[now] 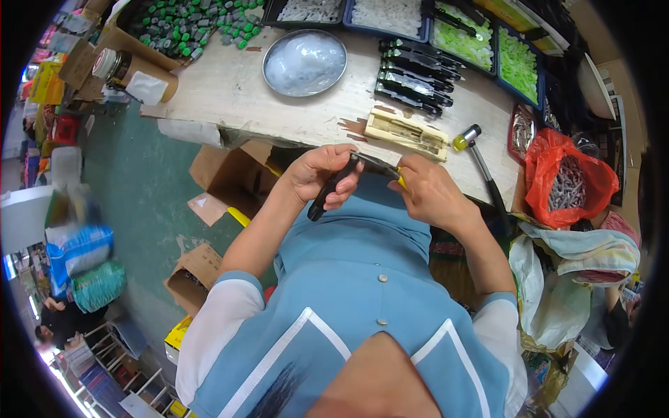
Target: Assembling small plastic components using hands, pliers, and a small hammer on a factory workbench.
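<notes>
Working the pliers (376, 163) at the upper end of a black handle (325, 198) seems the step in hand; left fingers grip the handle before the workbench (216, 104), right fingers close around the pliers' yellow grips. Next calls for steadiness.

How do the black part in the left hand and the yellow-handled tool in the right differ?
The black part looks mostly black; the yellow-handled tool has a greyish metal front. The black part slopes down leftward, the tool down rightward. The black part's lower end pokes out below the left hand; the right hand covers much of the tool's handle. Both are held off the bench.
</notes>
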Motion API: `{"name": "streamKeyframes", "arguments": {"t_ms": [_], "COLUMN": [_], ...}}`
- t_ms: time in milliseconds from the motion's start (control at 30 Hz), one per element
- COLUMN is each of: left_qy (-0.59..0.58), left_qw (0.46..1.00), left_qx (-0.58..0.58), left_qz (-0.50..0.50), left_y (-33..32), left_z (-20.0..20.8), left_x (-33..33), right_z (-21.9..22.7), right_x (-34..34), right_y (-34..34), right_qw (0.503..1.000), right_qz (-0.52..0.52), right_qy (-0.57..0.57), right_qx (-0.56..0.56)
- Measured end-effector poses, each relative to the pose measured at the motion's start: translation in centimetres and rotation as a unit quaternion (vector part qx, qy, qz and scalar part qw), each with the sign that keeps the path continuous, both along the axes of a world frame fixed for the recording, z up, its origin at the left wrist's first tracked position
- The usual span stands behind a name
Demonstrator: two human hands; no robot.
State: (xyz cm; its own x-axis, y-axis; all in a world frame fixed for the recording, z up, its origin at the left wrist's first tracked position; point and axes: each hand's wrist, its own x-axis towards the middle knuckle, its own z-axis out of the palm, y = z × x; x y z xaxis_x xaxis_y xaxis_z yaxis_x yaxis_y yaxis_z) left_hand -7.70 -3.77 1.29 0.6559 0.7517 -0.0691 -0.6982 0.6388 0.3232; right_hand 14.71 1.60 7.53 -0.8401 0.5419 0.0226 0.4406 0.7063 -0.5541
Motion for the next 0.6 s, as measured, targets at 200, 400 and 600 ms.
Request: {"name": "streamKeyframes", "arguments": {"t_ms": [200,400,600], "left_qy": [0.539,0.785,0.718], "left_qw": [0.841,0.549,0.305], "left_qx": [0.039,0.206,0.528], "left_qz": [0.023,0.199,0.336], "left_y": [-3.0,-1.9,14.4], "left_z": [0.9,2.9,3.0], "left_x": [-4.9,-6.1,4.9], "right_z": [-2.4,-2.8,-2.0], "right_x": [-1.6,1.3,2.7], "right_y": [-0.1,0.7,0.7], "right_qw": [0.999,0.987,0.981], "right_qz": [0.014,-0.117,-0.149], "right_qy": [0.008,0.106,0.128], "right_qx": [0.029,-0.023,0.008]}}
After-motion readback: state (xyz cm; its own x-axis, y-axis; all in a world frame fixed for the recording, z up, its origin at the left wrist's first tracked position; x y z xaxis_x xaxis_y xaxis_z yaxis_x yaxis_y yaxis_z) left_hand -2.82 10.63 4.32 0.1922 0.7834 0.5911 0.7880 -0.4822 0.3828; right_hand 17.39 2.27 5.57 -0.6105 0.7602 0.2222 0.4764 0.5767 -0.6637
